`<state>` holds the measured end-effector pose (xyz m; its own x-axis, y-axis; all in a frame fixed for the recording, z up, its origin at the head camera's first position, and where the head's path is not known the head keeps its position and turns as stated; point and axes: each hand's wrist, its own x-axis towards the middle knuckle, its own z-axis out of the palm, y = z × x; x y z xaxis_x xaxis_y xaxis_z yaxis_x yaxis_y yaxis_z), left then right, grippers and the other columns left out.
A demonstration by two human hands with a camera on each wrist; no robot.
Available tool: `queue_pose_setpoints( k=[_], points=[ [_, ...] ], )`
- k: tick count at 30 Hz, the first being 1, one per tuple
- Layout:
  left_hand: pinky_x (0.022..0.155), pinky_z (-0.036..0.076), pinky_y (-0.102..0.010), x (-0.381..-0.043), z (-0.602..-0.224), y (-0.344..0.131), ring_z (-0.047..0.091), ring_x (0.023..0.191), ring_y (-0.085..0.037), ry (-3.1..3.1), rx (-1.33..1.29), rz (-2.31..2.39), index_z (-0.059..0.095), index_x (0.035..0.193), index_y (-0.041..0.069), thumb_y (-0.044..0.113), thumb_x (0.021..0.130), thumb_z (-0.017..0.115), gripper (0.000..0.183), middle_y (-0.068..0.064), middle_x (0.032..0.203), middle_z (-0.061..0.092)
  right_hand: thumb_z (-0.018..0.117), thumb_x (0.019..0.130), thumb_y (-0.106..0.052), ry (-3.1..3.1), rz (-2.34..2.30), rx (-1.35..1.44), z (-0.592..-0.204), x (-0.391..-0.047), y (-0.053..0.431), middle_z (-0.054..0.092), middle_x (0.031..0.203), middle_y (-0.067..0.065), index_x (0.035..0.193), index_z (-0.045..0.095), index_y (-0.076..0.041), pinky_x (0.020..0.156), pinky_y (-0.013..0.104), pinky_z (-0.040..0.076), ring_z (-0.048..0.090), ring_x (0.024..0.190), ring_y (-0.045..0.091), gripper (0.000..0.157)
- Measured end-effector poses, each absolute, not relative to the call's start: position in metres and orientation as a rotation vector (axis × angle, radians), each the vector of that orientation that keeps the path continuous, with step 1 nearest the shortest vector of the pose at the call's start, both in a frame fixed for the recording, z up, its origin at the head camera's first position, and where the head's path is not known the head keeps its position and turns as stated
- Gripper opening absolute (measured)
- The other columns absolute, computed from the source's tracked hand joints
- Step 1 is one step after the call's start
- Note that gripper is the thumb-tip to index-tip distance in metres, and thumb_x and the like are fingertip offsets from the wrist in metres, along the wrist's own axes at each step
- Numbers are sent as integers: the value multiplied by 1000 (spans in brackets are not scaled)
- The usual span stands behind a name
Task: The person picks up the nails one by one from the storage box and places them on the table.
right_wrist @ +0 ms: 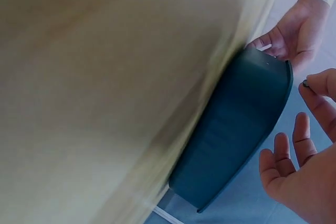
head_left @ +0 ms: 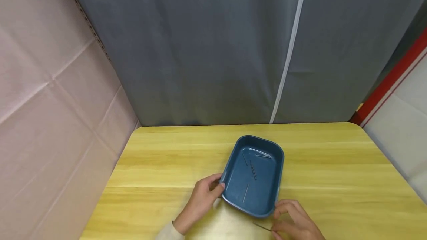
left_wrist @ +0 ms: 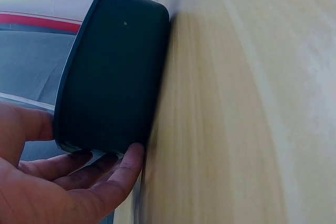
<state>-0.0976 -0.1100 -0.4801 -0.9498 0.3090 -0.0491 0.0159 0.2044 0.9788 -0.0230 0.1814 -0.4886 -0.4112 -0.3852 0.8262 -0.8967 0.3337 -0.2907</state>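
A blue rectangular plastic tray (head_left: 265,192) rests on the table at a slant, with several thin metal nails (head_left: 252,170) scattered over its bottom. My left hand (head_left: 201,198) grips the tray's near-left side, thumb on the rim and fingers against the outer wall, as the left wrist view also shows. Beside the tray's near-right corner, my right hand (head_left: 295,220) pinches one nail (head_left: 262,227) between thumb and index finger. That nail points leftward, outside the tray and in front of its near edge. In the right wrist view, the other fingers are loosely bent.
The yellow wood-grain table (head_left: 173,158) ends at the back against a dark grey curtain (head_left: 200,47) with a white strip. A pale pink cloth wall (head_left: 60,103) borders the left side, and a white panel with a red edge (head_left: 393,73) borders the right.
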Motion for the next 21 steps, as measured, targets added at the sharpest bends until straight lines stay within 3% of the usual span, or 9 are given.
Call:
queue_pose_setpoints(
  k=[10,17,21],
  points=[
    [78,63,-26,-98,-479,-110,71,101,-30,2242,316,1826,55,138,-7,13,103,57,40,-21,117,70,78,84,-15,-2065,957,1197,-505,-24,193,59,102,-1,84,71,-27,101,21,38,51,104,21,13],
    [79,63,-25,-98,-478,-109,70,105,-30,2246,299,1827,56,138,-5,14,103,57,40,-21,120,69,87,67,-12,-2306,855,1154,-507,-29,209,56,105,-11,77,68,-34,95,16,34,48,104,14,30],
    [78,62,-25,-98,-478,-109,70,105,-29,2260,290,1812,56,138,-4,15,103,57,40,-20,121,69,85,74,-15,-2349,836,1141,-507,-31,217,56,105,-11,77,70,-33,97,15,33,47,104,13,24]
  ],
)
